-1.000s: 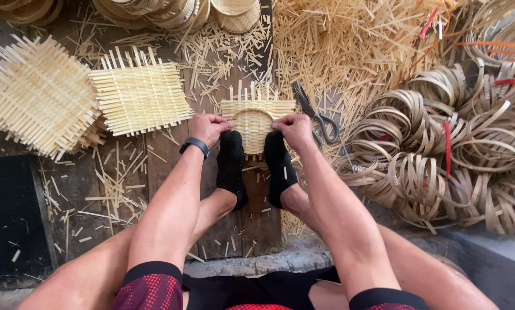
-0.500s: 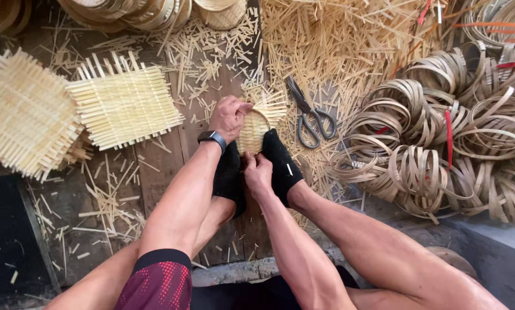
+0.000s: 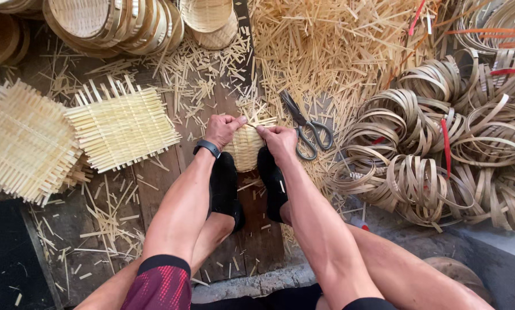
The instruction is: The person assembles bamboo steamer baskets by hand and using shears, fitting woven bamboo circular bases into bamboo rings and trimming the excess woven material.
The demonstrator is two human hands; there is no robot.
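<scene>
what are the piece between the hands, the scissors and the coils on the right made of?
Woven piece: thin pale strips, probably bamboo, matte, plaited. Scissors: dark metal, dull, looped handles. Coiled hoops: flat tan bands, likely bamboo too, slightly glossy.

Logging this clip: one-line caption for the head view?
Both hands, left hand and right hand, grip a small woven bamboo piece beside scissors.

We see a small woven bamboo piece (image 3: 246, 146), pale yellow, with a tightly plaited middle and loose strip ends sticking out along its far edge. It stands tilted on the wooden board, wedged between our two black-socked feet near the board's middle. Our left hand (image 3: 223, 129) and right hand (image 3: 277, 140) pinch its upper strips from either side.
</scene>
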